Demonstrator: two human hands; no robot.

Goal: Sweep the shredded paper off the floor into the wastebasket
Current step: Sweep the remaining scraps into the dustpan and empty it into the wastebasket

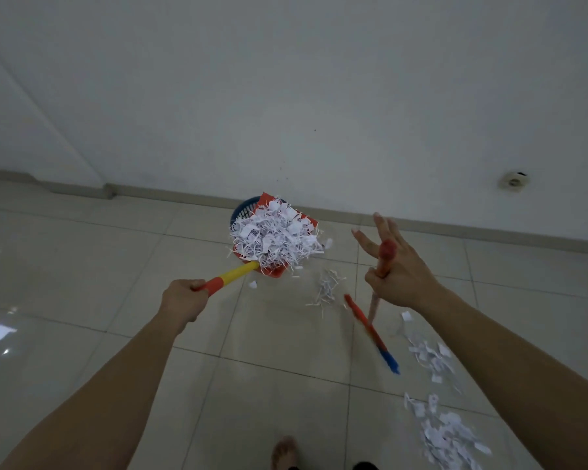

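My left hand [183, 300] grips the red and yellow handle [230, 278] of a red dustpan [275, 269], held up in the air. A heap of white shredded paper [275, 235] fills the pan. The pan hangs over the blue wastebasket [241, 209], which stands against the wall and is mostly hidden behind it. My right hand [396, 271] holds the top of the broom handle [385, 252] with thumb and lower fingers, the other fingers stretched out. The broom head [372, 332], red with blue bristles, sits on the floor. Loose shreds [328, 288] lie below the pan.
More shredded paper [448, 432] is scattered over the tiles at the right. The white wall [286, 96] and its skirting run behind the basket. A round socket [514, 180] sits low on the wall at right. My foot [284, 452] shows at the bottom.
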